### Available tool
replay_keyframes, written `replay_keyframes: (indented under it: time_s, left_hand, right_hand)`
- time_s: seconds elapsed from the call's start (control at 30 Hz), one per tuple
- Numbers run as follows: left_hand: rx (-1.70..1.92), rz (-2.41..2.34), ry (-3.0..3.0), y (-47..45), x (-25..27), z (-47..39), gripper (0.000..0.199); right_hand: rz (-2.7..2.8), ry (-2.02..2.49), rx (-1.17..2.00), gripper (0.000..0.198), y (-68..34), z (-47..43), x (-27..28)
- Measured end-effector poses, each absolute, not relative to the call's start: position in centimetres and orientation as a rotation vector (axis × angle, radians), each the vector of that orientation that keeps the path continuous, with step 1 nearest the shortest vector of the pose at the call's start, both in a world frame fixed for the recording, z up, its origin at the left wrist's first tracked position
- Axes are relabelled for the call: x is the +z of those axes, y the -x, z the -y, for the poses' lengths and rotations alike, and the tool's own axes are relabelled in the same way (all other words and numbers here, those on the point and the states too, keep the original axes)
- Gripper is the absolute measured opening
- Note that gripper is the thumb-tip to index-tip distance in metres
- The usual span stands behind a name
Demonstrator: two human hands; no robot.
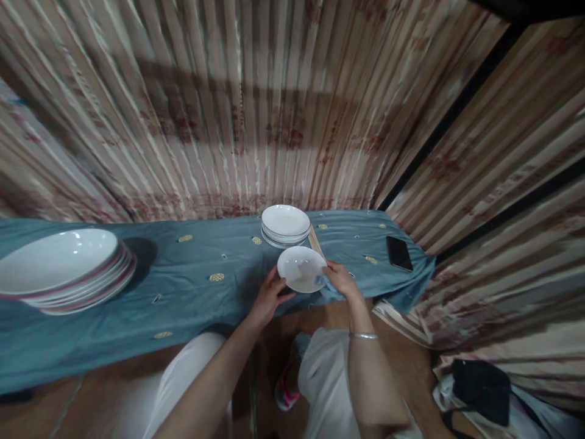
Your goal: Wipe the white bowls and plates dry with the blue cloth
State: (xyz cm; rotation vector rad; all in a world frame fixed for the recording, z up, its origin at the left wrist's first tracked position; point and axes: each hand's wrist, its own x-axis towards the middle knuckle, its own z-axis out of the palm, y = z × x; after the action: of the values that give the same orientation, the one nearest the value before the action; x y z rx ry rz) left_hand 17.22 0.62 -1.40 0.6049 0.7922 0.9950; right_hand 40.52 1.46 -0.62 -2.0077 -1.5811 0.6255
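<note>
A white bowl [299,266] is held up over the front part of the cloth-covered table, tilted a little toward me. My left hand [269,297] grips its left rim, thumb near the edge and fingers below. At the right rim, my right hand [340,278] is closed on a light blue cloth [329,288] that touches the bowl. Just behind the bowl stands a short stack of white plates [286,221] with thin dark rims. Pale chopsticks [315,242] lie beside that stack, partly hidden by the bowl and my right hand.
A tall stack of large white dishes [59,262] with reddish rims stands at the left on the blue tablecloth [192,262]. A dark phone [399,253] lies near the table's right end. Pleated curtains [256,122] hang behind. A black bag [482,390] is at the lower right.
</note>
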Motion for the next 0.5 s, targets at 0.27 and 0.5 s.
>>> replay_keyframes:
  time_s: [0.27,0.5]
  left_hand:
    - [1.002,-0.814,-0.588,-17.4,-1.7,-0.1,0.058]
    - [1.023,-0.840,-0.553,-16.2,-1.7,0.0,0.066]
  right_hand:
    - [1.639,2.128,0.524,0.035,-40.1,-0.9,0.6]
    - [1.499,2.295,0.200,0.044,-40.2,0.1,2.4]
